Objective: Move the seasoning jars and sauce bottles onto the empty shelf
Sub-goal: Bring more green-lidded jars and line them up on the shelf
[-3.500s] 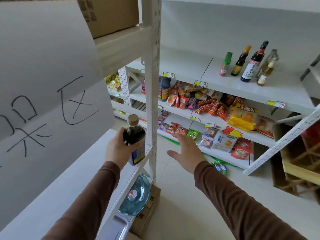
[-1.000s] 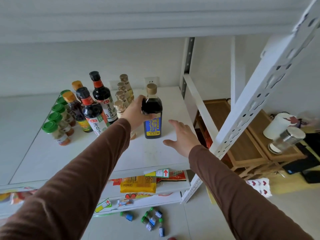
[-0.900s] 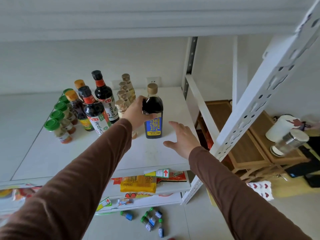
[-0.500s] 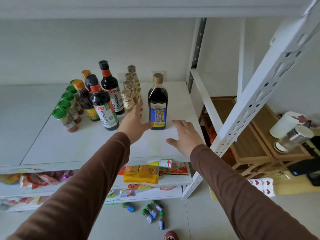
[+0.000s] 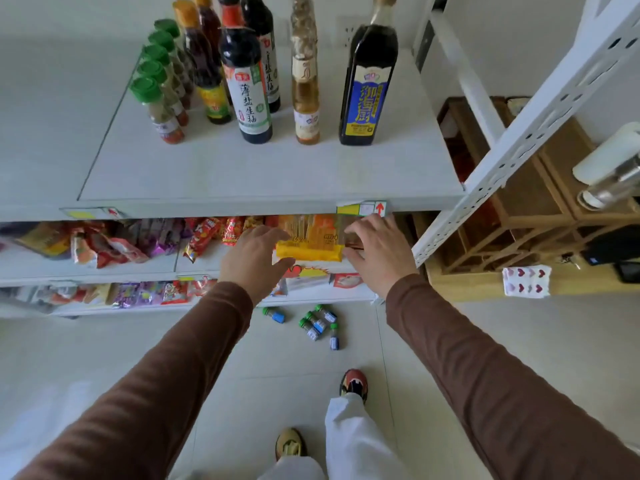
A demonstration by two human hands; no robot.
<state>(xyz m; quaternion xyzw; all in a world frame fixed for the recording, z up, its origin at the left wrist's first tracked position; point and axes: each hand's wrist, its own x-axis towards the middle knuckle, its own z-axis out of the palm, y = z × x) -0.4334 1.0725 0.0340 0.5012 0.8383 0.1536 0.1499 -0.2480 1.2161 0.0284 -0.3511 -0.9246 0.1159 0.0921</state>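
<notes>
The dark sauce bottle with the blue label stands upright on the white shelf, at the right end of a row of bottles. Left of it are a pale bottle, a dark soy bottle with a white label and several green-capped seasoning jars. My left hand and my right hand hover below the shelf's front edge, both empty with fingers spread. Several small jars with green caps lie on the floor under the rack.
Snack packets fill the two lower shelves, with a yellow pack between my hands. A slanted white perforated upright stands at the right. Beyond it is a wooden rack. My feet are on the tiled floor.
My left hand let go of the blue-label bottle, which now stands on the shelf. Both hands dropped below the shelf edge and the view tilted down toward the floor.
</notes>
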